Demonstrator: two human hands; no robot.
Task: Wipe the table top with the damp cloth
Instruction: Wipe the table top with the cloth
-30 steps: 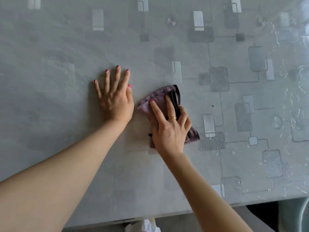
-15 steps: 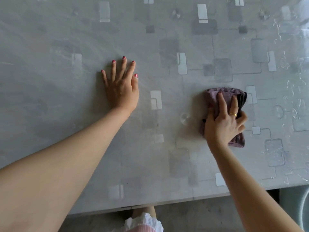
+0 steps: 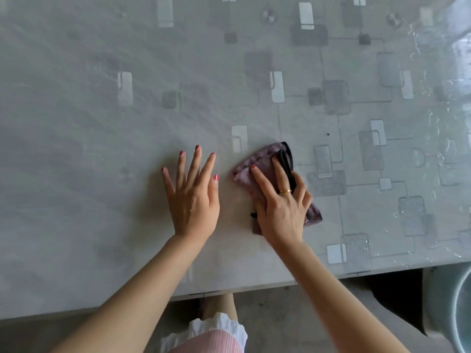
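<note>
A crumpled mauve cloth (image 3: 257, 159) with a black edge lies on the grey table top (image 3: 102, 123), which has a pattern of squares under a glossy cover. My right hand (image 3: 280, 202) lies on top of the cloth and presses it down with fingers stretched forward. Part of the cloth sticks out beyond my fingertips and to the right of my palm. My left hand (image 3: 193, 194) rests flat on the table just left of the cloth, fingers spread, a small gap between thumb and cloth.
The table's near edge (image 3: 229, 289) runs across the lower part of the view. Wet streaks shine on the table's right side (image 3: 433, 128). A grey round tub rim (image 3: 458, 314) shows at the bottom right on the floor. My leg and white-trimmed pink clothing (image 3: 216, 332) appear below the edge.
My right hand has slid the cloth back to the left, from the table's right part to beside my left hand. The view has shifted, so the table's near edge sits higher.
</note>
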